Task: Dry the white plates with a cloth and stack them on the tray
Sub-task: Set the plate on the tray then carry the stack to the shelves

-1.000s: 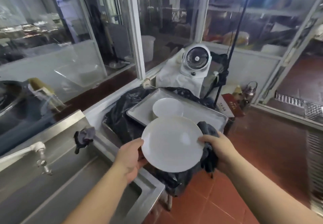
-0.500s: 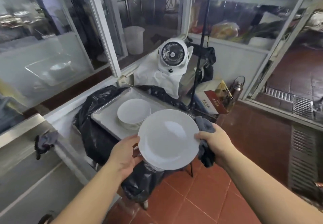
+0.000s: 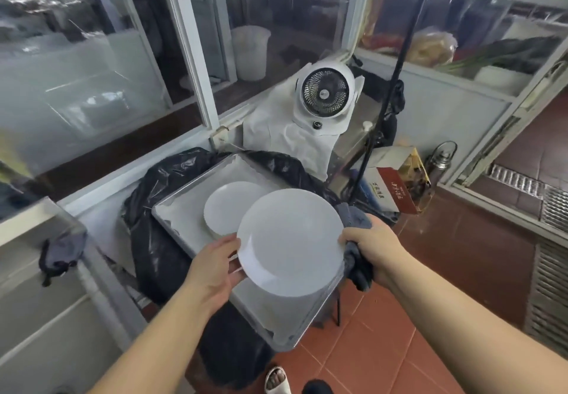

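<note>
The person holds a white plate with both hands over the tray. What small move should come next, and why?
Probably carry the held plate a little forward and left, then lower it onto the stack of plates on the tray. The left hand grips one rim and the right hand grips the other with the cloth, and the plate hangs beside the stack, not over it.

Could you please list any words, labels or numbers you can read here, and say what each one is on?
Nothing can be read with certainty.
Red and white box: dark characters on the white side, gold ones on the red side, both too blurred to read.
Fan: small centre badge, too small to read.
Plate, tray: no text visible.
</note>
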Demonstrator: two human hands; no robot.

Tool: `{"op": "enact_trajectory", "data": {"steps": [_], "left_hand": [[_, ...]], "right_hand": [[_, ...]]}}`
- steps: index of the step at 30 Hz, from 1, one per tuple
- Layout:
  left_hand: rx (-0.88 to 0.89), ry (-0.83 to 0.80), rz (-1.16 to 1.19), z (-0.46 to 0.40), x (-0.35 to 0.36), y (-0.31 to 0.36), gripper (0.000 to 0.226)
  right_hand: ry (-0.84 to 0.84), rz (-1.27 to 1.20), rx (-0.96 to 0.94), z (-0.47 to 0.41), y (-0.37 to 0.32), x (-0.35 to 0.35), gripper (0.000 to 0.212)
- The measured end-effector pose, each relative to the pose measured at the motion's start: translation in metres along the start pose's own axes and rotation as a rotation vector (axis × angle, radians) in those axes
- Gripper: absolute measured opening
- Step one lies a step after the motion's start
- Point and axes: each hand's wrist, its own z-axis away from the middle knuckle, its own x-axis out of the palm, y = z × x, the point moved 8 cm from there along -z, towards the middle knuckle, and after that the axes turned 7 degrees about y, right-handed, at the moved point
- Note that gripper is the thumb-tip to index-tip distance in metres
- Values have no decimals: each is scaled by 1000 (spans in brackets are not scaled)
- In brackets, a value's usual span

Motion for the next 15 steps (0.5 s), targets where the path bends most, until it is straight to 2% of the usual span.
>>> {"op": "enact_trajectory", "data": {"steps": [3, 6, 15], "left_hand": [[-3, 24, 17, -18, 0, 11, 24], [-18, 73, 32, -31, -4, 18, 25], [-40, 329, 47, -77, -27, 25, 25]], "right_hand": [[40, 60, 3, -29, -7, 18, 28], [69, 210, -36, -56, -18, 36, 39], [-74, 369, -105, -138, -35, 124, 32]]}}
